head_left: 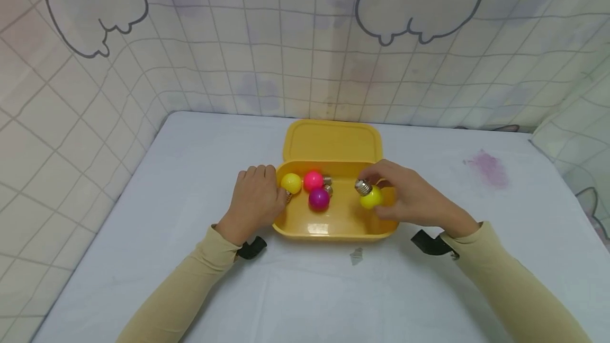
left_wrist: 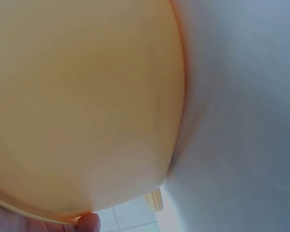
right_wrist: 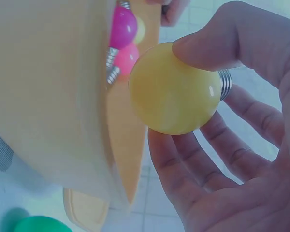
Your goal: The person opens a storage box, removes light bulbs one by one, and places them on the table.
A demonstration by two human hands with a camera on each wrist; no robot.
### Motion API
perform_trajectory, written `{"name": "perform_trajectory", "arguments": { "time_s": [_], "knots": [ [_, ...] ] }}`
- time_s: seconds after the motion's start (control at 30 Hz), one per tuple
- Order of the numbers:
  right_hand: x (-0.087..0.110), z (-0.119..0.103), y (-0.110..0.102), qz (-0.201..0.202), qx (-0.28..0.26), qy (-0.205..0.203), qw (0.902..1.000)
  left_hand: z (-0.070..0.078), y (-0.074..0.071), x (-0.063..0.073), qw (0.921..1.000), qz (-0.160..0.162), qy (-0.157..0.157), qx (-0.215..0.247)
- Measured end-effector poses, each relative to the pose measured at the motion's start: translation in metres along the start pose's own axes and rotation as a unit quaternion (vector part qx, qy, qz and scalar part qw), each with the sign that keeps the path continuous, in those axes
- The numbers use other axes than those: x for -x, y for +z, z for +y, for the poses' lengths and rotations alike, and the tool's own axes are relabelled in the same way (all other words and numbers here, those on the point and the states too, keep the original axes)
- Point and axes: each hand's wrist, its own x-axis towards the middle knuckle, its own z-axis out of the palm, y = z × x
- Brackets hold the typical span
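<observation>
A yellow light bulb (head_left: 369,198) with a silver screw base is pinched between the thumb and fingers of my right hand (head_left: 405,195), over the right part of a yellow plastic box (head_left: 335,238). The right wrist view shows the held bulb (right_wrist: 176,92) close up, its metal base pointing toward the palm. My left hand (head_left: 257,197) grips the box's left rim. Inside the box, near that hand, lie another yellow bulb (head_left: 291,183), a pink bulb (head_left: 312,180) and a purple bulb (head_left: 319,199). In the left wrist view, fingertips (left_wrist: 89,222) show at the rim.
Behind the box lies its yellow lid (head_left: 333,141). A white cloth (head_left: 214,142) with a pinkish stain (head_left: 488,168) covers the table. A grid-patterned curtain (head_left: 305,41) hangs along the back. Part of a green round object (right_wrist: 43,224) shows low in the right wrist view.
</observation>
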Motion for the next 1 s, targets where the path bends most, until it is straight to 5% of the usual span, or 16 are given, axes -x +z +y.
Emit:
{"name": "perform_trajectory", "arguments": {
  "time_s": [1.0],
  "knots": [
    [0.041,0.039,-0.035,0.165,-0.081,-0.028,0.9827,0.001,0.001,0.000,0.9999,0.007,0.005,-0.005]
  ]
}}
